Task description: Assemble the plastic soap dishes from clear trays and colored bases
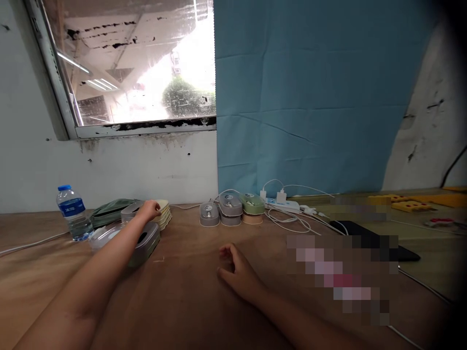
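My left hand point(149, 211) reaches across to a stack of cream-coloured trays point(165, 214) with wavy edges. Its fingers are curled closed at the top of the stack, and what they grip, if anything, is hidden. Under and beside my left forearm lie grey lidded boxes point(150, 238), partly covered by the arm. Over the middle of the table hovers or rests my right hand point(239, 274), fingers loosely bent, thumb apart, nothing between them. Beyond it stand small rounded boxes with round labels: a grey one point(209, 215), a grey stack point(230, 210) and a green-topped one point(253, 209).
A water bottle point(74, 214) and a green pouch point(113, 212) stand at the left. A white power strip point(286, 204) with plugs and loose cables point(292, 226) lies at the back right, near a black flat object point(375, 240). Yellow pieces point(410, 206) sit farther right. Part of the right side is pixelated.
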Demonstrator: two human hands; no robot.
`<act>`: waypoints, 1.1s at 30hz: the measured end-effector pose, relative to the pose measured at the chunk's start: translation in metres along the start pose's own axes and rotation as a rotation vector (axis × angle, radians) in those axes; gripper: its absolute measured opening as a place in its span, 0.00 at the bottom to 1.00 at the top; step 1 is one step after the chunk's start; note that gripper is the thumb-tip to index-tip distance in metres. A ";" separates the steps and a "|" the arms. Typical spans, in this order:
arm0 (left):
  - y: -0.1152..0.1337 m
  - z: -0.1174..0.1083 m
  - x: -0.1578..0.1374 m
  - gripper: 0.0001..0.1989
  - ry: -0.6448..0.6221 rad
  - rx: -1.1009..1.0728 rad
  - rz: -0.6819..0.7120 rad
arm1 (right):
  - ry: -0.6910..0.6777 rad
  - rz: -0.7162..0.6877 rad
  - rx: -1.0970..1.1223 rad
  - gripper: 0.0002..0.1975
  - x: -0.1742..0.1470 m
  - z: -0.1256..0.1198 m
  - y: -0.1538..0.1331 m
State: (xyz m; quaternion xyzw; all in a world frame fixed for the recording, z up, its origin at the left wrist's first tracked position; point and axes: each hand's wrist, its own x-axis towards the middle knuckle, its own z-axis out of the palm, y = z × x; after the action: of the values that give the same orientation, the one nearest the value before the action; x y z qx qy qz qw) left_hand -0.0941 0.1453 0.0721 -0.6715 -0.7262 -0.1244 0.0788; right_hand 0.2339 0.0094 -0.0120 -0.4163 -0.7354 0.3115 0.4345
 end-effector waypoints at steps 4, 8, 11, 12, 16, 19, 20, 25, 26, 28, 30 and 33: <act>0.001 0.006 -0.002 0.14 -0.040 0.042 -0.002 | -0.009 0.017 0.007 0.16 0.001 0.000 -0.001; 0.004 0.001 -0.007 0.13 -0.053 0.075 -0.026 | -0.020 0.021 -0.002 0.16 0.002 0.000 -0.002; 0.015 -0.002 -0.014 0.14 -0.001 0.102 -0.075 | -0.027 0.034 -0.014 0.16 0.002 0.000 -0.002; 0.024 -0.001 -0.018 0.16 0.038 0.111 -0.089 | -0.027 0.037 -0.016 0.16 0.002 0.000 -0.003; 0.085 0.021 -0.034 0.25 0.179 0.106 -0.055 | -0.013 0.014 -0.016 0.15 0.003 0.000 -0.002; 0.143 0.053 -0.042 0.34 0.211 0.051 -0.030 | 0.003 0.004 -0.007 0.15 0.003 0.001 -0.002; 0.159 0.064 -0.042 0.37 0.217 0.027 -0.041 | 0.007 0.005 -0.005 0.15 0.003 0.001 -0.001; 0.198 0.091 -0.032 0.39 0.186 -0.332 -0.201 | 0.009 0.008 0.005 0.15 0.003 0.001 -0.001; 0.197 0.092 -0.030 0.37 0.178 -0.358 -0.209 | 0.007 0.013 0.011 0.15 0.003 0.001 -0.001; 0.190 0.089 -0.030 0.34 0.186 -0.374 -0.216 | 0.015 0.028 0.021 0.15 0.004 0.001 0.000; 0.181 0.084 -0.038 0.34 0.199 -0.380 -0.224 | 0.028 0.041 0.028 0.15 0.004 -0.001 0.000; 0.165 0.076 -0.066 0.34 0.227 -0.378 -0.189 | 0.055 0.043 0.044 0.14 0.005 -0.003 0.002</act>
State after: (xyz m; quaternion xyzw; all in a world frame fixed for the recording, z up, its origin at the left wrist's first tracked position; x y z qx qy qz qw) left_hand 0.0799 0.1150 -0.0073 -0.5851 -0.7361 -0.3397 0.0210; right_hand 0.2360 0.0155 -0.0104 -0.4307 -0.7072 0.3251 0.4568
